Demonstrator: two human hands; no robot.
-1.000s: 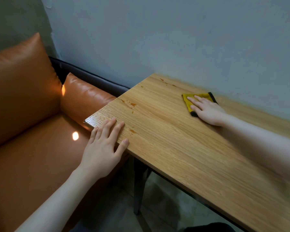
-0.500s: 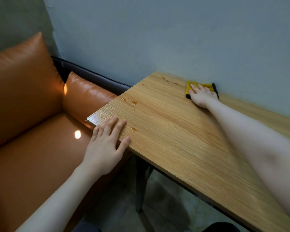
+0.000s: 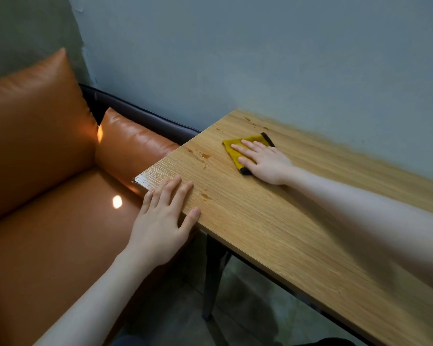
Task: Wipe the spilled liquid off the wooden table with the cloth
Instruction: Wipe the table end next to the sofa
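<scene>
A folded yellow cloth (image 3: pixel 233 149) with a black edge lies on the wooden table (image 3: pixel 273 233) near its far left end. My right hand (image 3: pixel 263 159) presses flat on the cloth with straight fingers. Small amber drops of spilled liquid (image 3: pixel 205 156) sit left of the cloth, more drops (image 3: pixel 253 122) lie by the wall, and one drop (image 3: pixel 205 196) is beside my left hand. My left hand (image 3: pixel 165 216) rests flat on the table's near left corner, fingers straight.
An orange leather sofa (image 3: pixel 48 221) with a cushion (image 3: pixel 133 143) stands against the table's left end. The blue-grey wall (image 3: pixel 260 58) runs along the table's far edge. A dark table leg (image 3: pixel 211 275) stands below the near edge.
My right hand slid the cloth back from the wall, toward me and to the left. My left hand stayed in place on the corner.
</scene>
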